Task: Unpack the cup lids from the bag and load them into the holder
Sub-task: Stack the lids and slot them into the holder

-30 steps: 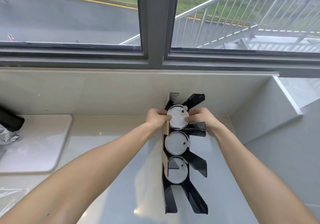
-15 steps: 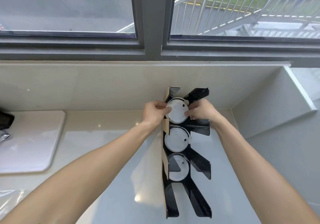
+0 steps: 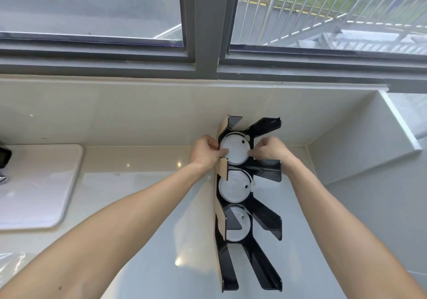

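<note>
A black lid holder (image 3: 265,174) with angled fins lies along the pale counter, its far end near the back wall. White cup lids fill three of its slots. The farthest stack of lids (image 3: 235,148) sits in the top slot. My left hand (image 3: 204,153) pinches that stack's left edge and my right hand (image 3: 269,149) pinches its right edge. A second stack (image 3: 233,187) sits in the slot below, and a third (image 3: 238,224) lies in the one after that, partly hidden by a fin. The nearest slot (image 3: 240,266) holds nothing. No bag is clearly visible.
A white mat (image 3: 39,183) lies on the counter at the left, with a dark object (image 3: 3,156) and something shiny at the frame's left edge. Crinkled clear plastic (image 3: 9,266) shows at the bottom left. A tiled wall and window run behind; a side wall (image 3: 346,148) closes the right.
Both hands stay on the top stack of lids, which has settled a little deeper into its slot. The view has tilted slightly.
</note>
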